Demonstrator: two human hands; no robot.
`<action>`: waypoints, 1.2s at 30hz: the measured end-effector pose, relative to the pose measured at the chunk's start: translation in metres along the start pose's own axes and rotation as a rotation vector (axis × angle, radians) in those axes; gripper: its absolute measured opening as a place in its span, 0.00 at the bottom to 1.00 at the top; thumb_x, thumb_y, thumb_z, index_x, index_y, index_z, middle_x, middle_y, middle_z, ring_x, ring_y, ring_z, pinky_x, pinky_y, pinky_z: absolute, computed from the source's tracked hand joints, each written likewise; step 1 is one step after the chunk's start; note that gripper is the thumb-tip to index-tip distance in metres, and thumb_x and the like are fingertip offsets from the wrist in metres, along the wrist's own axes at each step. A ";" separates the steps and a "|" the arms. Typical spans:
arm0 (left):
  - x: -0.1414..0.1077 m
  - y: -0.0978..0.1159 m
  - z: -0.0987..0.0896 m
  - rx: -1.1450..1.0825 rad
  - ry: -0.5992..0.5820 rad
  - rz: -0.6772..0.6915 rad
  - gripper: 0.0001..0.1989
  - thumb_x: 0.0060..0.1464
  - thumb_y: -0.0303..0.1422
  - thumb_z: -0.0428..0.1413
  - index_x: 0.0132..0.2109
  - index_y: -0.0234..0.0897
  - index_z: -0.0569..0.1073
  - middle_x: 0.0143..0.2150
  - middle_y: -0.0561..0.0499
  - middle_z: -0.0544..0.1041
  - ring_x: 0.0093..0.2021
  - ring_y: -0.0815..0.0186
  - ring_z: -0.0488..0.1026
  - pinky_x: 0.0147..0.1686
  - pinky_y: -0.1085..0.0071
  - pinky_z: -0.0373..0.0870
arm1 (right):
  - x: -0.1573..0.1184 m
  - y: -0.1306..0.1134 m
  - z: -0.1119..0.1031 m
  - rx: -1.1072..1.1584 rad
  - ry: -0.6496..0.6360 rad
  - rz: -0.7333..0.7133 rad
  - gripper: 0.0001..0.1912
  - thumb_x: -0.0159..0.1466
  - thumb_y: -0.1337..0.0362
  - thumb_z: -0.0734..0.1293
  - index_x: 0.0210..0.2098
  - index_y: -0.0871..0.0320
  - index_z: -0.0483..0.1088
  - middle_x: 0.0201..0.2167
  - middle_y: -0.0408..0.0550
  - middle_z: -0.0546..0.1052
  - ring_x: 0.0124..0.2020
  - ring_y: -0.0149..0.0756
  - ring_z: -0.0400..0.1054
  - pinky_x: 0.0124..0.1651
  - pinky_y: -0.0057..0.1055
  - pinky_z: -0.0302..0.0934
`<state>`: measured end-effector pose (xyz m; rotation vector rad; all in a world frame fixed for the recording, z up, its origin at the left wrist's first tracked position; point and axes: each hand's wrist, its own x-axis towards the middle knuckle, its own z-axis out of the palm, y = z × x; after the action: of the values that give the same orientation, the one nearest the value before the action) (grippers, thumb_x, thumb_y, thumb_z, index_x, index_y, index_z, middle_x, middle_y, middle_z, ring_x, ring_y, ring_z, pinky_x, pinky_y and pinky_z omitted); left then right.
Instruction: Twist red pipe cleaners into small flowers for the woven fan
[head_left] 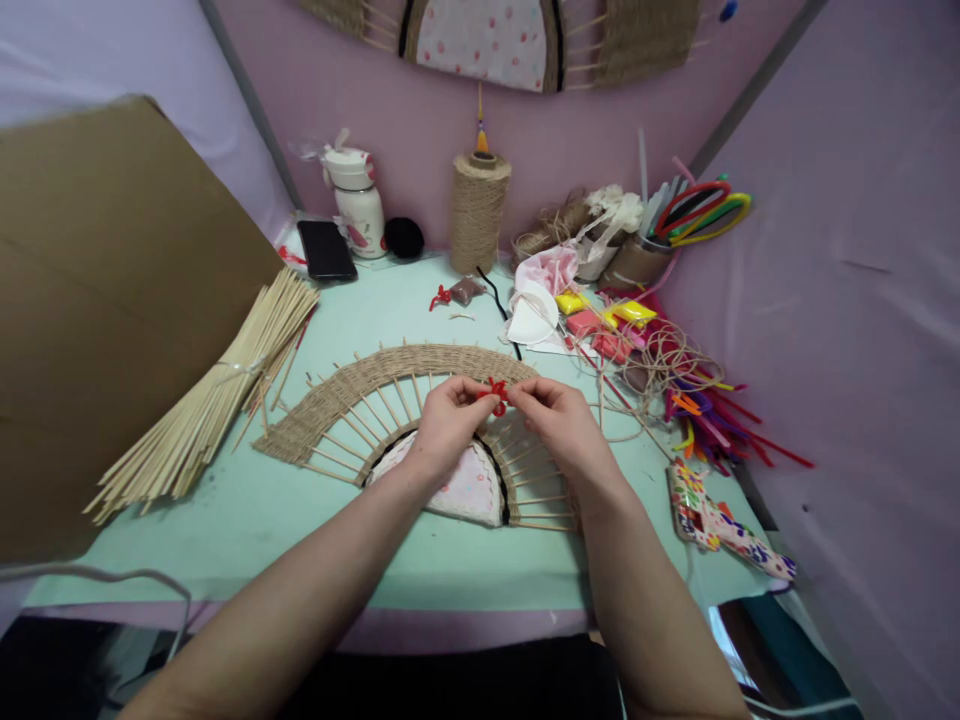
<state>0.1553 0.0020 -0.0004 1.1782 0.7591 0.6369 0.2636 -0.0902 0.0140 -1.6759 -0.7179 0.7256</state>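
Note:
Between my two hands is a small red pipe-cleaner flower (498,397), with looped petals. The fingers of my left hand (448,415) pinch its left side. My right hand (553,410) pinches it from the right. Both hands are above a fan-shaped woven piece (352,392) lying on the table, made of thin wooden sticks with a band of brown twine. Its half-round white centre (465,495) has pink spots and a black edging. My hands and forearms cover part of the fan's middle and right side.
A bundle of wooden sticks (202,400) lies left beside a cardboard sheet (112,300). Behind stand a bottle (360,205) and a twine spool (480,215), near a phone (326,250). Coloured pipe cleaners (712,420) and a flowered glue gun (694,505) are at the right.

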 end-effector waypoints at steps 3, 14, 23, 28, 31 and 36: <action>0.000 0.001 0.001 -0.072 -0.034 -0.043 0.09 0.38 0.32 0.64 0.27 0.34 0.72 0.23 0.54 0.75 0.24 0.71 0.68 0.27 0.74 0.61 | 0.001 0.002 0.000 0.128 -0.020 0.066 0.13 0.53 0.54 0.70 0.28 0.58 0.73 0.23 0.39 0.69 0.22 0.26 0.55 0.26 0.27 0.50; 0.000 0.004 -0.003 -0.113 -0.061 -0.054 0.11 0.34 0.31 0.66 0.26 0.34 0.73 0.24 0.52 0.77 0.26 0.70 0.71 0.30 0.73 0.64 | 0.003 -0.006 0.003 0.460 -0.134 0.287 0.17 0.44 0.55 0.76 0.25 0.59 0.68 0.15 0.33 0.57 0.18 0.22 0.45 0.18 0.22 0.38; 0.000 0.011 -0.009 -0.375 -0.218 -0.375 0.10 0.35 0.26 0.66 0.27 0.32 0.74 0.25 0.50 0.77 0.26 0.71 0.73 0.30 0.74 0.69 | 0.004 0.000 0.003 0.485 -0.195 0.269 0.16 0.44 0.58 0.76 0.25 0.58 0.68 0.16 0.34 0.61 0.17 0.22 0.46 0.18 0.21 0.40; 0.001 0.012 -0.008 -0.359 -0.186 -0.350 0.09 0.35 0.26 0.66 0.26 0.33 0.73 0.24 0.50 0.76 0.25 0.72 0.71 0.28 0.74 0.67 | 0.002 0.000 0.006 0.377 -0.124 0.166 0.13 0.48 0.57 0.73 0.25 0.57 0.68 0.18 0.35 0.63 0.17 0.22 0.47 0.19 0.24 0.42; -0.001 0.012 -0.005 -0.222 -0.099 -0.166 0.10 0.35 0.29 0.66 0.27 0.33 0.73 0.25 0.51 0.77 0.26 0.71 0.71 0.28 0.74 0.66 | 0.001 0.000 0.005 0.198 0.032 0.011 0.11 0.54 0.56 0.70 0.28 0.57 0.70 0.19 0.37 0.66 0.19 0.26 0.53 0.22 0.26 0.49; -0.004 0.011 -0.002 0.010 -0.084 0.007 0.07 0.37 0.28 0.62 0.29 0.34 0.74 0.27 0.52 0.77 0.28 0.69 0.72 0.32 0.73 0.67 | 0.000 -0.002 0.003 -0.147 0.135 -0.353 0.07 0.58 0.60 0.68 0.32 0.57 0.72 0.32 0.45 0.73 0.31 0.32 0.65 0.34 0.29 0.60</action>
<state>0.1506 0.0032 0.0108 1.2102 0.6876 0.5864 0.2609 -0.0883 0.0154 -1.6528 -0.9575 0.3138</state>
